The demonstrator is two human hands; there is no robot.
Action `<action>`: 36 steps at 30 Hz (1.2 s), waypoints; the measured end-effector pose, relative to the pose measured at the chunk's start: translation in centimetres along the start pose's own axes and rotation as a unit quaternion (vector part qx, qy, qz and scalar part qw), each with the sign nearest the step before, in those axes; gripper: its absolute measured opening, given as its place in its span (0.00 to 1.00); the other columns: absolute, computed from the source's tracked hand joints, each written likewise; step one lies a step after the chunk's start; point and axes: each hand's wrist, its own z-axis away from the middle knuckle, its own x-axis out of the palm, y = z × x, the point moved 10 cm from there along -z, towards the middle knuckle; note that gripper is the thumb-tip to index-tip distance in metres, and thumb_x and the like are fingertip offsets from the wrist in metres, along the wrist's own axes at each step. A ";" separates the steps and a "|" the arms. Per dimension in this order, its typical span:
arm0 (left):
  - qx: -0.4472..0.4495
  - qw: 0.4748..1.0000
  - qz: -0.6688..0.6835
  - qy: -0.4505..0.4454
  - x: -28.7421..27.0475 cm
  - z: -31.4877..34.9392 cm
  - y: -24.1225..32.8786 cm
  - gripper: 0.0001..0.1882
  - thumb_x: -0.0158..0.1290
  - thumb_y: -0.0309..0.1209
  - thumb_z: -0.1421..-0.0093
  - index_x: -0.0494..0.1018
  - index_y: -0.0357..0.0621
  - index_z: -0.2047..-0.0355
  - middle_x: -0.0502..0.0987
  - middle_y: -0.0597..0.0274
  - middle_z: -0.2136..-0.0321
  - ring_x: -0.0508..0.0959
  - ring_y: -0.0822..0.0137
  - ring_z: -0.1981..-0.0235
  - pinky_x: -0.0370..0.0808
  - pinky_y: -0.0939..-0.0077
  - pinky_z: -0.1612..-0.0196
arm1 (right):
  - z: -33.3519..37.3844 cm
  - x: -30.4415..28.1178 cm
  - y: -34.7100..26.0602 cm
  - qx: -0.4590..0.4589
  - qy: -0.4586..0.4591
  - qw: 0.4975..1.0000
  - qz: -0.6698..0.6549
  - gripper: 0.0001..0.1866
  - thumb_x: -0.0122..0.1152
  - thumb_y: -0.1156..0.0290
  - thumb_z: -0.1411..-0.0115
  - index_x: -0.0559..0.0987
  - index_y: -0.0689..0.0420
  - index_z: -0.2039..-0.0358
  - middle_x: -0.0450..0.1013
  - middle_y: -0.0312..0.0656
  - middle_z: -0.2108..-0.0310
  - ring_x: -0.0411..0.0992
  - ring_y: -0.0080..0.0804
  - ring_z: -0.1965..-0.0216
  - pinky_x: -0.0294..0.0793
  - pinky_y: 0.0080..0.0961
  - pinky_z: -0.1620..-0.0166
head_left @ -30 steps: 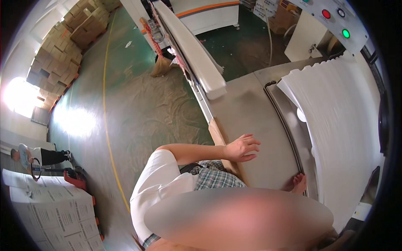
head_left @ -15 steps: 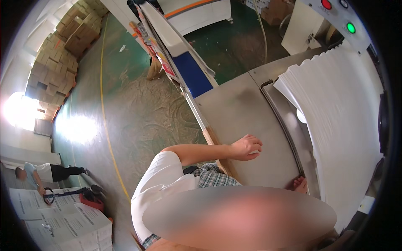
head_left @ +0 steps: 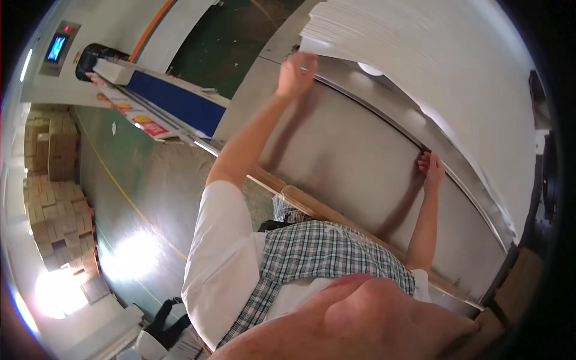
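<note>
My left hand (head_left: 298,75) is stretched out over the far end of the metal table (head_left: 351,144), beside the corner of a hanging stack of white sheets (head_left: 414,45). Its fingers look half bent and apart, slightly blurred, with nothing visible in them. Along the table under the sheets runs a thin dark bar (head_left: 372,112). At its middle, the fingers of my right hand (head_left: 431,170) are curled against the bar. The fingertips are partly hidden there.
A wooden strip (head_left: 318,207) edges the table on my side. Left of it, a blue conveyor belt (head_left: 174,102) leads to a machine with a small screen (head_left: 57,48). Stacked cartons (head_left: 57,210) line the wall at left. Another person (head_left: 157,336) is at the lower left.
My left hand has moved away from my body to the table's far end. My right hand is farther along the bar, and the whole view has turned.
</note>
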 end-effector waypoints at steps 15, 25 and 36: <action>-0.182 0.916 0.273 0.231 7.0 -11.1 -14.5 0.14 0.45 0.33 0.45 0.74 0.33 0.73 0.75 0.62 0.77 0.71 0.71 0.74 0.67 0.77 0.67 | 1.2 0.2 -1.5 0.043 0.033 0.997 0.051 0.16 0.48 0.61 0.40 0.76 0.62 0.69 0.72 0.37 0.77 0.69 0.20 0.80 0.67 0.14 0.77; -0.250 0.913 0.316 0.067 7.5 -11.3 -16.1 0.10 0.44 0.30 0.48 0.72 0.38 0.77 0.73 0.64 0.77 0.69 0.72 0.74 0.65 0.80 0.70 | 1.2 0.1 -1.1 0.048 0.017 0.999 0.002 0.16 0.49 0.61 0.40 0.76 0.63 0.70 0.72 0.37 0.78 0.69 0.20 0.79 0.68 0.14 0.76; 0.004 0.934 -0.174 -0.311 11.6 -13.0 -7.1 0.27 0.46 0.56 0.49 0.73 0.43 0.66 0.76 0.52 0.67 0.74 0.55 0.61 0.68 0.67 0.58 | 3.0 -0.7 -0.1 0.087 -0.011 0.996 -0.008 0.16 0.48 0.61 0.40 0.75 0.63 0.68 0.72 0.38 0.77 0.71 0.22 0.77 0.69 0.14 0.74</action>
